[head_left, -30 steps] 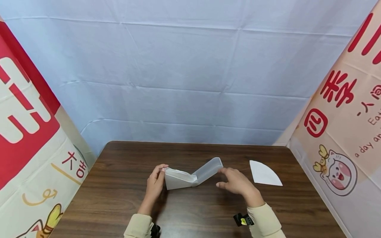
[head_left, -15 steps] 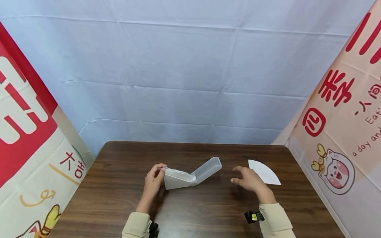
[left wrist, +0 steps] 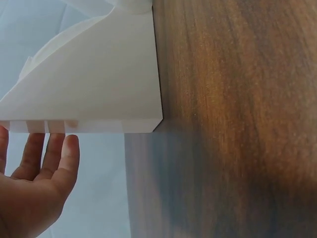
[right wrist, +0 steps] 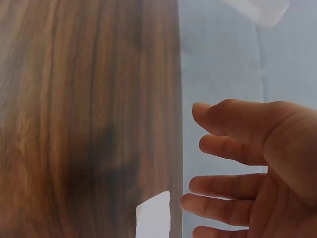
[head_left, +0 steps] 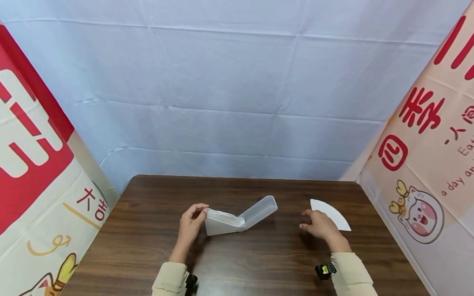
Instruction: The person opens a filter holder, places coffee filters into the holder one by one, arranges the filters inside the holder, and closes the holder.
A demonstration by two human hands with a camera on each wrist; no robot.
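We likely steady the box (head_left: 222,226) with straight left fingers (left wrist: 52,156); wide right fingers (right wrist: 228,187) might pinch paper (head_left: 335,214) at two o'clock.

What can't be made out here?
Head: near-left part of white sheet, behind right hand.
Right wrist: rest of white sheet, cut off by bottom edge.
Head: floor of open box, behind its near wall.
Left wrist: far end of raised flap, cut off by top edge.

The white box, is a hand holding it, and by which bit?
The left hand touches the white box high on its tall end, but whether it grips cannot be told. The right hand holds nothing.
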